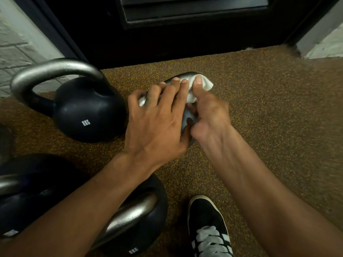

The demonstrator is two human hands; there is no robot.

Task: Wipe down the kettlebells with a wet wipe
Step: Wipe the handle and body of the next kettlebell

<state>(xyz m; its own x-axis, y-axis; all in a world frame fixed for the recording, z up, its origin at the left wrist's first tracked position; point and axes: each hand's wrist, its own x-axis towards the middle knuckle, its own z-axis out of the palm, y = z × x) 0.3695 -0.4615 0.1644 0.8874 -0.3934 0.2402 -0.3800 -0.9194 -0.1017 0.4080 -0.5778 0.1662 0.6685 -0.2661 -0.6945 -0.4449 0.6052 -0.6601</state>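
- Left hand [157,123] grips the kettlebell handle [187,74], fingers curled over it, mid-frame above the floor [278,108].
- Right hand [207,112] pinches the wet wipe [204,85] against that handle's 1 o'clock end (the bell's body is hidden).
- An 8KG kettlebell [83,112] stands at 9 o'clock.

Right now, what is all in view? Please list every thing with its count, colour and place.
wiped kettlebell: one, silver handle showing, centre, under both hands
far kettlebell: one, black with silver handle, left
near kettlebells: apparently two, black with silver handles, lower left
wet wipe: one, white, on the wiped kettlebell's handle
shoe: one, black with white laces, bottom
floor: brown with yellow specks
dark panel: black, top
wall: white, upper corners
left hand: grips the handle
right hand: pinches the wet wipe
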